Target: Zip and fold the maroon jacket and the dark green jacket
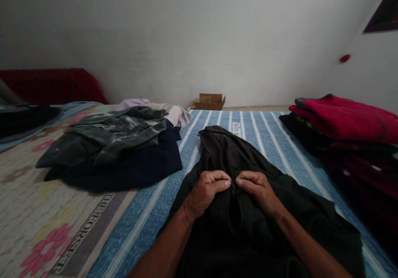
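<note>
Dark garment on "With"-lettered sheet

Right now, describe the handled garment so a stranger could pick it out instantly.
Start at the blue striped sheet, between the clothes pile at left and folded stack at right. In the foreground lies a loosely spread dark garment. Unlike those neighbours, it is pinched by the left hand and right hand.

A blue sheet with white stripes lies beside a flowered cover with a lettered band. On the left, a faded grey garment lies on navy cloth. On the right, a red garment tops darker clothes. An open box sits near the pale wall.
</note>
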`<move>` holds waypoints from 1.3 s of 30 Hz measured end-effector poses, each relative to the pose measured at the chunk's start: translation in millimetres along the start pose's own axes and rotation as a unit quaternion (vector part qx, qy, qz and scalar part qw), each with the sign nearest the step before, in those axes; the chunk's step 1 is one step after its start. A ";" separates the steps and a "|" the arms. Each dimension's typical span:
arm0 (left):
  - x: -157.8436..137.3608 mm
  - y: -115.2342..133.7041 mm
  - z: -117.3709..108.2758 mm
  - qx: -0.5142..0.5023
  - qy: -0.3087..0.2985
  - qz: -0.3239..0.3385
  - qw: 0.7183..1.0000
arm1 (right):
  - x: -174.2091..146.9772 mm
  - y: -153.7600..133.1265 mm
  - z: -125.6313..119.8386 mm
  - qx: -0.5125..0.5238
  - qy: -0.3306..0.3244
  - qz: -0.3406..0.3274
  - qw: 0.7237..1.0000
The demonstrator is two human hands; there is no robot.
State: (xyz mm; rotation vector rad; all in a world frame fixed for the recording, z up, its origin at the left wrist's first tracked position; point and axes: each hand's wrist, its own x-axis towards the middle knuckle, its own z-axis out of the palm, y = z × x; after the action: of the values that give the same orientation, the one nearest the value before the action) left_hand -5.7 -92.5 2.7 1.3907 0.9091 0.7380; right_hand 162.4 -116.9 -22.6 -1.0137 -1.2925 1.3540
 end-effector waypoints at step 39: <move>4.6 -1.9 -7.0 -0.102 -0.042 -0.080 0.991 | 5.5 0.9 9.2 -0.055 0.000 -0.035 0.998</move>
State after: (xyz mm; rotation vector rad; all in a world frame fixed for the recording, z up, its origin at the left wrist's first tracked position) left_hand -9.7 -85.2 0.6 1.1465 0.8442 0.6271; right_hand 152.2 -113.2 -22.4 -1.0346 -1.4020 1.2409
